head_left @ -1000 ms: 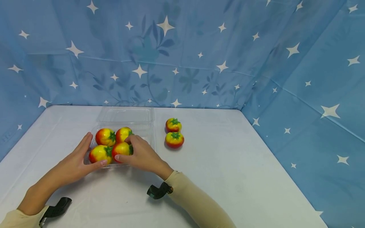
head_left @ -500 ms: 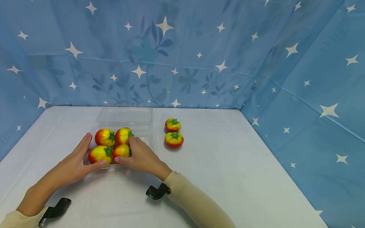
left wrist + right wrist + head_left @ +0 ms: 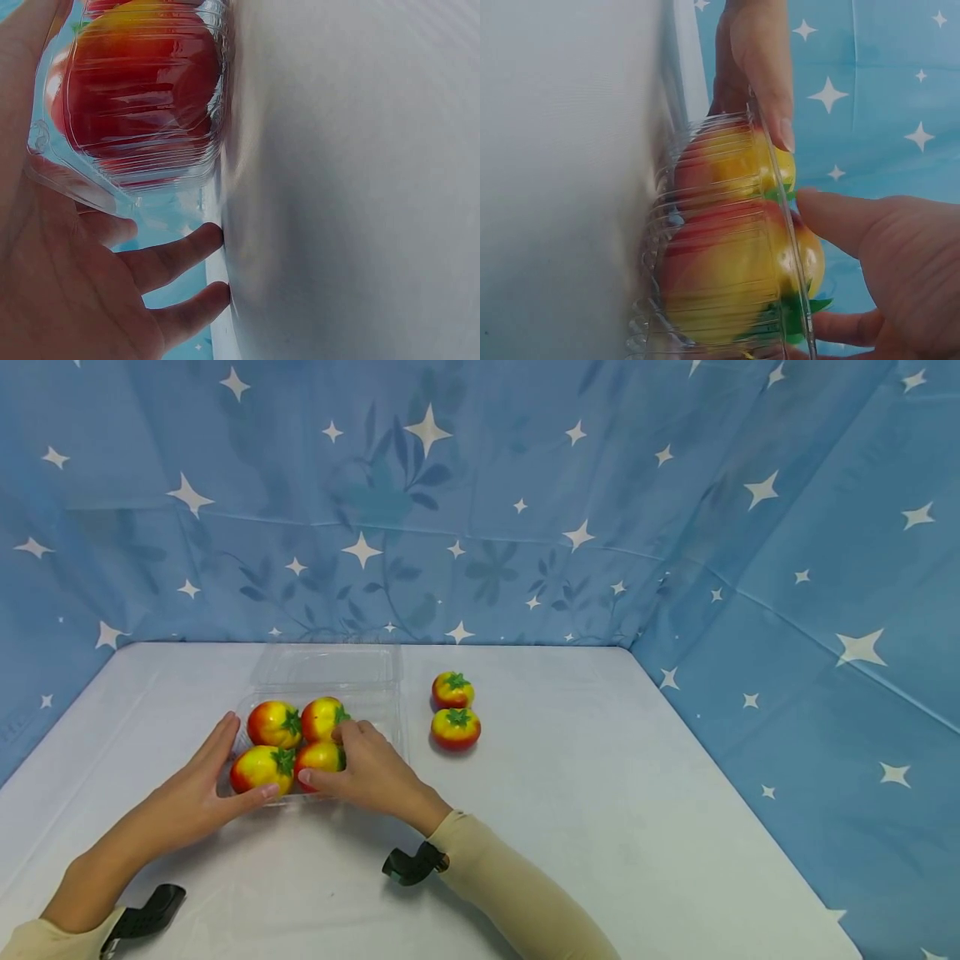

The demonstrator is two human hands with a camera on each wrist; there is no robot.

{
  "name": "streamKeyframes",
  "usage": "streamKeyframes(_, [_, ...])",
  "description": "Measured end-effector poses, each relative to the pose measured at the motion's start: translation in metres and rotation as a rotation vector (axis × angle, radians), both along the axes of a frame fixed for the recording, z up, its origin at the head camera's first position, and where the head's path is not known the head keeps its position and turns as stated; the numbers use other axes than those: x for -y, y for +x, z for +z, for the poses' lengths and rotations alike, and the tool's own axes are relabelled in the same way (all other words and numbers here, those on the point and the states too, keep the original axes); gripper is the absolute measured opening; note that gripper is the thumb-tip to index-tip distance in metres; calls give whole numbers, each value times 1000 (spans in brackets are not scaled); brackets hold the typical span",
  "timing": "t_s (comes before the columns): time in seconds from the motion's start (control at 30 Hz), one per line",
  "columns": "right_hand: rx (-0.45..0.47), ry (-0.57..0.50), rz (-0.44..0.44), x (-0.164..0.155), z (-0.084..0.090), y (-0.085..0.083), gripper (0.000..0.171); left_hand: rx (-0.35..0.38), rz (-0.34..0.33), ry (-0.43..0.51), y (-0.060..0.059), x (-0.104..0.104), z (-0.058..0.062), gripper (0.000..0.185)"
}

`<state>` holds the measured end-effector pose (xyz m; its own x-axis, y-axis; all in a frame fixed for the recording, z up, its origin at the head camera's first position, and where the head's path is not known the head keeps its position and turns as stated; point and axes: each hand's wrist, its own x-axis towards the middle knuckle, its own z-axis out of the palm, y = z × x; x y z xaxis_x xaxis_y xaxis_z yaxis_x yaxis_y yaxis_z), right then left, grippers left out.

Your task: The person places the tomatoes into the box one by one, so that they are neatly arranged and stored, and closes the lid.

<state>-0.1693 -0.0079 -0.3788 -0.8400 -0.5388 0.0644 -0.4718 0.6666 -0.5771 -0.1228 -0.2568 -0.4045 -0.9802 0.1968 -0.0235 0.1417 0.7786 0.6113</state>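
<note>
A clear plastic clamshell box [image 3: 390,714] holds several red-and-yellow toy fruits with green leafy tops. My left hand [image 3: 202,785] lies along the box's left side, fingers fairly straight and thumb across the front rim by the front-left fruit [image 3: 258,768]. In the left wrist view, two fingertips [image 3: 214,234] reach down to the tabletop beside the box. My right hand [image 3: 375,772] grips the front-right fruit [image 3: 318,757] in the box, thumb at its front and fingers behind, partly covering it. Behind sit the back-left fruit [image 3: 272,724] and the back-right fruit [image 3: 322,718].
Two more such fruits, a rear one [image 3: 452,690] and a front one [image 3: 455,729], sit on the white table [image 3: 600,827] right of the box. The open lid [image 3: 326,665] lies back toward the rear edge. A blue star-patterned curtain [image 3: 487,502] borders the table.
The right hand has shifted slightly left with the front-right fruit, closer to the front-left one. The left hand stays at the box, and the whole head view has drifted a little.
</note>
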Motion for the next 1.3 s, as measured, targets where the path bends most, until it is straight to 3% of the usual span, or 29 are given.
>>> streamKeyframes(0.37, [-48,-112,-21,-14,14,-8,60,13,9,-22,-1,-1,-1,113])
streamKeyframes(0.83, [-69,-233,-87,-72,51,-52,63,2,-2,-8,-1,2,-2,113])
streamKeyframes(1.07, [-51,-246,-195,-105,48,-77,66,3,-4,-2,-1,1,-1,113])
streamKeyframes(1.3, [33,-255,-296,-134,35,-100,69,10,0,-9,-1,0,0,112])
